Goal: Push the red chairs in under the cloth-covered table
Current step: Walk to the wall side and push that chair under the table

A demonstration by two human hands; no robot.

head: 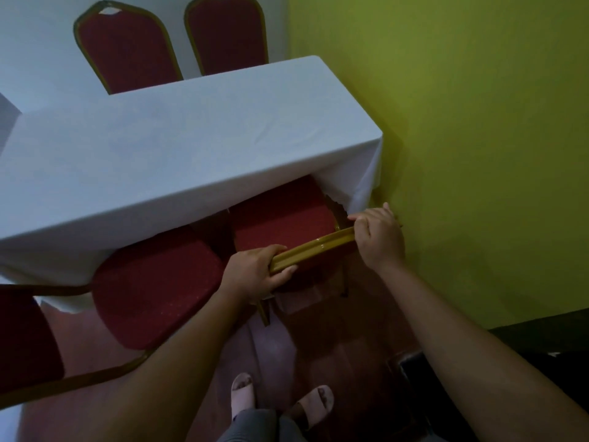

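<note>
A white cloth covers the long table [178, 154]. At its near right end stands a red chair [280, 218] with a gold frame, its seat partly under the cloth's edge. My left hand [255, 272] grips the left part of its gold top rail [312, 247], and my right hand [379, 237] grips the right end of the same rail. To the left, a second red chair [153, 291] has its backrest facing me and sits close to the table. A third red chair [25, 339] shows at the far left edge.
Two more red chairs [127, 49] [226, 36] stand behind the table's far side. A yellow-green wall [478, 122] runs close along the right. A dark object [541, 346] sits low on the right. My feet [280, 400] in sandals stand on reddish floor.
</note>
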